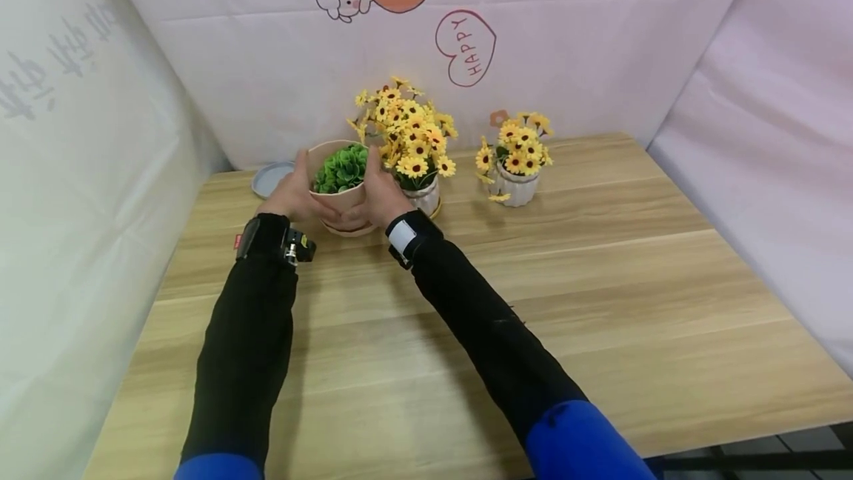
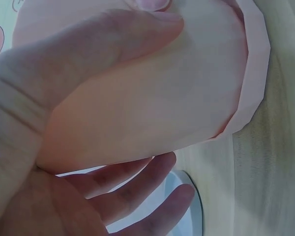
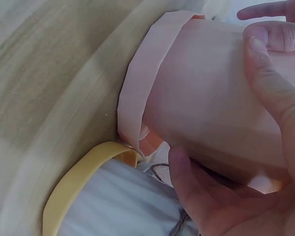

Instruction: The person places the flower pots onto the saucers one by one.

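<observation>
A pale pink flower pot with a bushy green plant stands at the back left of the table in the head view. Its base sits within the raised rim of a matching pink saucer. My left hand grips the pot's left side, thumb across the front and fingers around the far side. From the right, my right hand grips it too. The two thumbs meet on the front wall. Close to my right fingers is a white ribbed pot of yellow flowers, in a yellow saucer.
A light blue-grey saucer lies left of the pink pot, near the back edge. Farther right stands a smaller white pot with yellow flowers. White printed cloth hangs behind and at both sides of the wooden table.
</observation>
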A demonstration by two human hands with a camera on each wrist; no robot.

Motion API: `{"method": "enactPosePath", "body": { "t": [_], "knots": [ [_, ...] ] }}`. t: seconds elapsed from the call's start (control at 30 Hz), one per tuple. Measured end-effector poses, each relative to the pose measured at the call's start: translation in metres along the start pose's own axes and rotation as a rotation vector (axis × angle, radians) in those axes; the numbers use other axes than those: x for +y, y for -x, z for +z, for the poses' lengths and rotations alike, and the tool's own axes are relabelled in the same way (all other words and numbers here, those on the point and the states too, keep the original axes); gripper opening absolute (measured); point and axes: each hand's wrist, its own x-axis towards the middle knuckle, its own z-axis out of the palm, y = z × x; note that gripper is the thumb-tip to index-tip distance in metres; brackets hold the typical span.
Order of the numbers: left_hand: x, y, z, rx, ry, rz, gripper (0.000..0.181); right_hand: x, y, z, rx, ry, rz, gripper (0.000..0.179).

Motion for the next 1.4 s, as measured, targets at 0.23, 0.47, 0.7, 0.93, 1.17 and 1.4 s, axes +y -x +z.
{"method": "enactPosePath", "body": {
  "t": [0.23,0.47,0.7,0.93,1.17,1.4],
  "knots": [
    [-0.005,-0.008,-0.005,-0.017,0.008,-0.034,0.147,-0.005,-0.008,0.002,-0.029,-0.006,0.047,0.130],
    [-0.004,-0.014,-0.009,0.013,0.011,-0.015,0.144,-0.007,-0.014,-0.001,-0.029,-0.006,0.046,0.122],
    [-0.005,-0.022,-0.010,-0.005,0.031,-0.008,0.147,-0.005,-0.022,-0.002,-0.027,-0.026,0.081,0.137],
    [-0.015,-0.027,-0.006,0.031,-0.010,0.081,0.145,0.004,-0.020,-0.004,-0.031,-0.024,0.012,0.137],
    [-0.031,-0.017,-0.008,0.046,-0.027,0.075,0.152,0.013,-0.004,-0.005,-0.093,0.044,-0.174,0.132],
    [-0.061,-0.014,-0.017,0.117,-0.108,0.008,0.136,0.025,0.034,-0.018,-0.155,0.101,-0.259,0.131]
  ]
}}
